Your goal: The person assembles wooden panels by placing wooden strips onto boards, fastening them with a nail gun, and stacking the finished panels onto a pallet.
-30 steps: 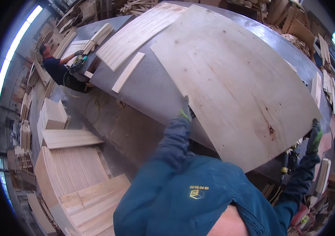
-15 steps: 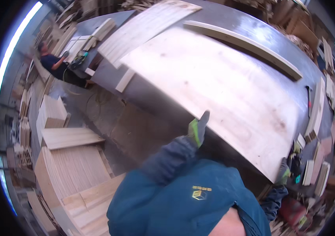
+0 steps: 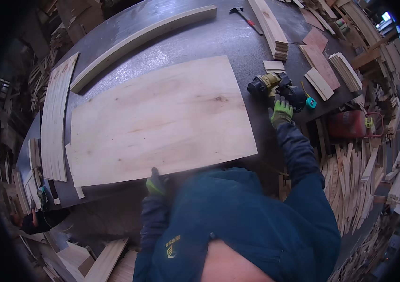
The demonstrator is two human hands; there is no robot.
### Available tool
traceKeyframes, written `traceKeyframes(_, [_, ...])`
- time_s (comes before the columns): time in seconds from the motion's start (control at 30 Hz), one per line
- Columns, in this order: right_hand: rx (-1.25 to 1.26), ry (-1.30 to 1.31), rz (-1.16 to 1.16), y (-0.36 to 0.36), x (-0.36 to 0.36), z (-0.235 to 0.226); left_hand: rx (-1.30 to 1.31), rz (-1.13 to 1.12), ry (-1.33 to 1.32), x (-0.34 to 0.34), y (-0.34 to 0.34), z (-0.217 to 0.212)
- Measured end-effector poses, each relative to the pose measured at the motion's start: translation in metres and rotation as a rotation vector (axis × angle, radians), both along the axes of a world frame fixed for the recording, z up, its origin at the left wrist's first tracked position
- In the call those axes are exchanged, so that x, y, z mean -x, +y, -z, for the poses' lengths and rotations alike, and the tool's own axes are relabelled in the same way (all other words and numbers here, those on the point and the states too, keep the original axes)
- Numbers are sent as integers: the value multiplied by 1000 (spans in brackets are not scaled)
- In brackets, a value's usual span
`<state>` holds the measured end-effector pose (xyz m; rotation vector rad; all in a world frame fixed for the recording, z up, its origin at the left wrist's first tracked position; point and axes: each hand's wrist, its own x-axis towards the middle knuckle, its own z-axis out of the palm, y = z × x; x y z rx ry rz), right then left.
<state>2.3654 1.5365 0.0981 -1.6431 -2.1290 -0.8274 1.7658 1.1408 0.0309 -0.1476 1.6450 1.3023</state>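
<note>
A wide, pale plywood panel [image 3: 162,122] lies on the dark metal-topped table [image 3: 237,42]. My left hand [image 3: 156,183], in a grey and green glove, holds its near edge, thumb on top and the other fingers hidden underneath. Off the panel's right side, my gloved right hand [image 3: 282,111] reaches over the tabletop with fingers stretched out. Its fingertips are at a yellow and black power tool [image 3: 265,84] that looks like a nail gun; whether they touch it I cannot tell. Beside the tool sits a small teal tape measure [image 3: 310,103].
Behind the panel lies a long wooden beam [image 3: 139,44]. A hammer [image 3: 247,21] and stacked boards [image 3: 270,30] are farther right. Another board [image 3: 59,117] lies left. A red tank [image 3: 347,124] and scrap strips [image 3: 350,183] stand right of the table. A person [image 3: 35,222] works far left.
My view has swung to the right. My right hand has let go of the panel's corner and moved to the power tool. My left hand remains at the panel's near edge.
</note>
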Motion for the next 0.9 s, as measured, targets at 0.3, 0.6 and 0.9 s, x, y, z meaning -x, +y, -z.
traceKeyframes(0.3, [380,-253,277,66,-240,45,-22,-98,25,-166,93,-11])
traceKeyframes(0.6, [1018,914,-80,-1,-173,158,-46,-129,-338,-227,69,40])
traceKeyframes(0.9, [793,984,218,-84,-184,130,46,-31,-328,-213,82,28])
